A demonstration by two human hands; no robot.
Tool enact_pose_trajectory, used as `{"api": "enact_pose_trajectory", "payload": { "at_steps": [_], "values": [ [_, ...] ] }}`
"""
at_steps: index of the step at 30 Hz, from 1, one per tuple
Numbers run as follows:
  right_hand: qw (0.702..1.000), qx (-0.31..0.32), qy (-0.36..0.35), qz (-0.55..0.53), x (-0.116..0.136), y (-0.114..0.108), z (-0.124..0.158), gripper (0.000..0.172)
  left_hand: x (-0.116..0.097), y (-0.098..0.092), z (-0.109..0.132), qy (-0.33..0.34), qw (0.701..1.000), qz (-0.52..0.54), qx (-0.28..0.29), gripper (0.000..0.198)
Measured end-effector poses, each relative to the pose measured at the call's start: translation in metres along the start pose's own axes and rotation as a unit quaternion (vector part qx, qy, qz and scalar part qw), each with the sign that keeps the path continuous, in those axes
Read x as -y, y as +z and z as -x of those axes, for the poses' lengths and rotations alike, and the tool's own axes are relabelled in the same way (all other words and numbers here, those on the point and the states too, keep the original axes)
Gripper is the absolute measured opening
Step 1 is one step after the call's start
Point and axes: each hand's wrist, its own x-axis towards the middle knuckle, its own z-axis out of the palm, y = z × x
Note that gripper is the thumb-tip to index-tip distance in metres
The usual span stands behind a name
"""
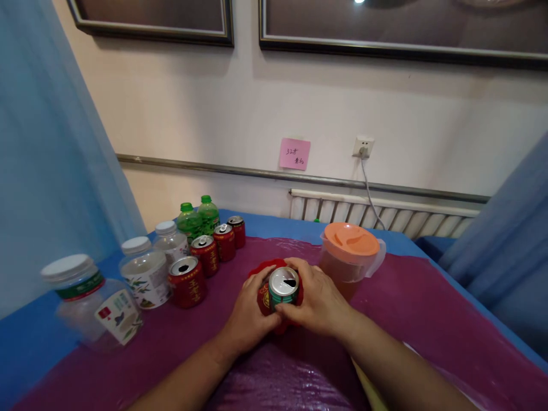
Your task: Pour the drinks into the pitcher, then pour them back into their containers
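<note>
A green drink can (283,290) with an opened silver top stands upright between my hands. My right hand (319,297) curls round its right side, thumb across the front and fingers behind. From the left, my left hand (248,314) closes on the can with thumb and fingertips. A red dish-like piece with gold print (264,295) shows under and behind the can, mostly covered by my hands. Just beyond my right hand stands a clear pitcher (338,268) with an orange lid (351,238), holding brownish liquid.
To the left is a row of several red cans (187,282), with clear white-lidded jars (143,277) beside them and green bottles (209,217) behind. A purple sheet (406,302) covers the blue table (274,228). A radiator (385,208) lines the wall.
</note>
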Motion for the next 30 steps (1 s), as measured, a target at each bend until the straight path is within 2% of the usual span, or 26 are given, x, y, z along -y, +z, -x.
{"api": "enact_pose_trajectory", "payload": {
  "at_steps": [5, 10, 14, 17, 20, 23, 26, 30],
  "values": [
    [0.998, -0.036, -0.032, 0.036, 0.004, -0.003, -0.005, 0.074, 0.0, -0.002, -0.007, 0.031, 0.999, -0.008, 0.017, 0.081],
    [0.992, -0.088, -0.078, 0.039, 0.019, -0.027, -0.007, 0.077, 0.009, 0.002, -0.013, 0.081, 0.996, 0.007, 0.022, 0.084],
    [0.988, -0.135, -0.079, 0.0, 0.027, -0.058, 0.021, 0.076, 0.018, 0.005, -0.012, 0.054, 0.997, -0.029, 0.036, 0.094],
    [0.989, -0.143, -0.019, -0.025, 0.018, -0.082, 0.06, 0.069, 0.026, 0.008, -0.011, 0.042, 0.997, -0.055, 0.034, 0.094],
    [0.986, -0.147, 0.075, -0.019, -0.014, -0.101, 0.1, 0.065, 0.032, 0.01, -0.013, 0.049, 0.996, -0.072, 0.025, 0.089],
    [0.968, -0.189, 0.163, 0.01, -0.073, -0.12, 0.127, 0.064, 0.038, 0.011, -0.016, 0.052, 0.995, -0.082, 0.014, 0.088],
    [0.933, -0.26, 0.239, 0.063, -0.143, -0.145, 0.138, 0.067, 0.043, 0.01, -0.019, 0.046, 0.995, -0.088, 0.003, 0.089],
    [0.874, -0.329, 0.322, 0.155, -0.22, -0.183, 0.131, 0.064, 0.044, 0.008, -0.021, 0.027, 0.996, -0.087, -0.02, 0.084]
  ]
}}
